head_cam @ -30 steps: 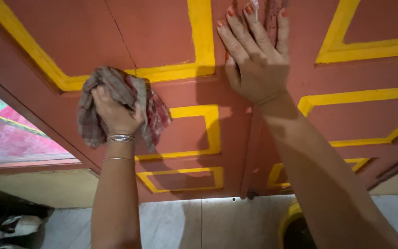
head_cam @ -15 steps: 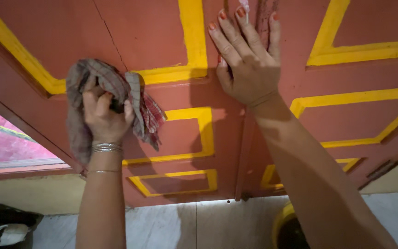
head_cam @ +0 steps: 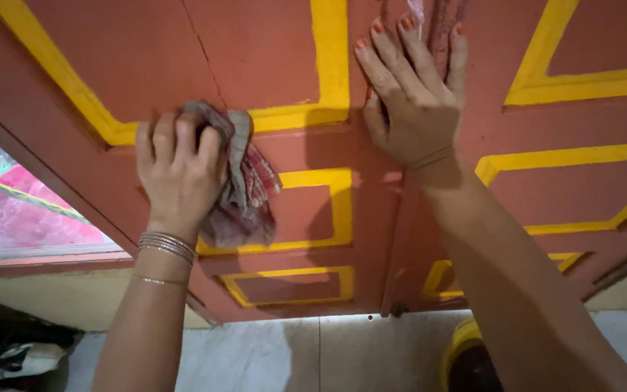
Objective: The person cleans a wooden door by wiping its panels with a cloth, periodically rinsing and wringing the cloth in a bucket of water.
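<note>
I see my left hand (head_cam: 179, 170), fingers closed on the crumpled checked cloth (head_cam: 244, 181), now higher on the red, yellow-trimmed wooden door (head_cam: 270, 58). My right hand (head_cam: 411, 98) stays flat, fingers spread, beside the door's centre seam.

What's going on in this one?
A person faces a reddish-brown wooden door with yellow-painted panel borders. The left hand presses a bunched, faded checked cloth against the door, on a yellow border strip. The right hand lies flat and open against the middle of the door, fingers spread. Thin metal bangles sit on the left wrist.
</note>
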